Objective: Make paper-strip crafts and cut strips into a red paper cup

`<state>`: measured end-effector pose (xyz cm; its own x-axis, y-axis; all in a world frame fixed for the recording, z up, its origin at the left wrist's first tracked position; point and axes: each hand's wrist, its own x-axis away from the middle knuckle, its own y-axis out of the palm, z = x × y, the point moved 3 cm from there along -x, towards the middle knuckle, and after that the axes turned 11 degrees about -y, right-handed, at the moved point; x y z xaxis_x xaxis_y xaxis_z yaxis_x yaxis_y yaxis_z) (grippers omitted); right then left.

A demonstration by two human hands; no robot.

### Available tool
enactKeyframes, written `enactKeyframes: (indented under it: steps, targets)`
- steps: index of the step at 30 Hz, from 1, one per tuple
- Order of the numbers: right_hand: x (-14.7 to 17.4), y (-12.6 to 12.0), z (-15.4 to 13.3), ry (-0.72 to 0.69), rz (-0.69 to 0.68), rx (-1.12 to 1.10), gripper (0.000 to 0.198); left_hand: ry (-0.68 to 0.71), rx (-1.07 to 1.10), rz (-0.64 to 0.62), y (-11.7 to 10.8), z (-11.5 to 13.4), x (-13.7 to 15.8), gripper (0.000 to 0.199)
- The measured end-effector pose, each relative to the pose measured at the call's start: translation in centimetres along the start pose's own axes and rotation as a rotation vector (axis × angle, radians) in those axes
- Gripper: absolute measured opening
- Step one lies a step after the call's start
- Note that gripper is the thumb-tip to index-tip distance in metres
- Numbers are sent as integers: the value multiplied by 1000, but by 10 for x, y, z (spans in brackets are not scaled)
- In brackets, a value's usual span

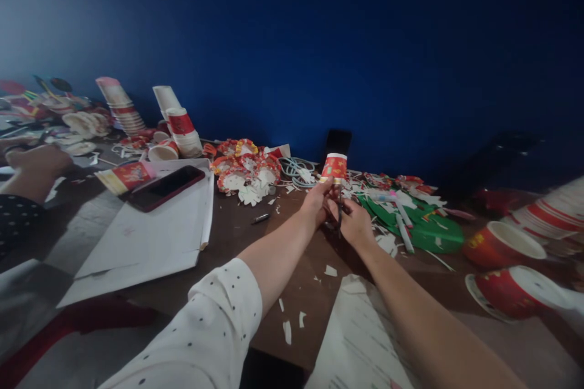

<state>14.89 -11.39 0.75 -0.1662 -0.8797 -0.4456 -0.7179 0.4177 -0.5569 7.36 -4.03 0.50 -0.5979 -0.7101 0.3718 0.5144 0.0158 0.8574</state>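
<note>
Where my forearms stretch out over the brown table (255, 237), white paper sheets (360, 340) lie nearest me, with small paper scraps (287, 331) beside them. Farther on, my left hand (316, 203) and right hand (353, 222) meet, fingers touching: I grip a red paper cup (334, 167) upside down in the left, scissors (339, 209) in the right, just under the cup. Beyond lie cut cup pieces (244, 170), a phone (165, 187), stacked cups (182, 127). At far left rests another person's hand (39, 161).

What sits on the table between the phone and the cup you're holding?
Head view: cut, flower-like paper cups, white scraps and a small dark pen-like item lie between phone and held cup.
</note>
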Motion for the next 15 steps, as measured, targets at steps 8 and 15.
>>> enactKeyframes:
  steps: [8, 15]
  targets:
    - [0, -1, -3, 14, 1, -18, 44, -26, -31, -14, -3, 0, -4, 17]
    - [1, 0, -6, 20, 11, -52, 39, -42, -45, -20, -4, 0, -5, 19]
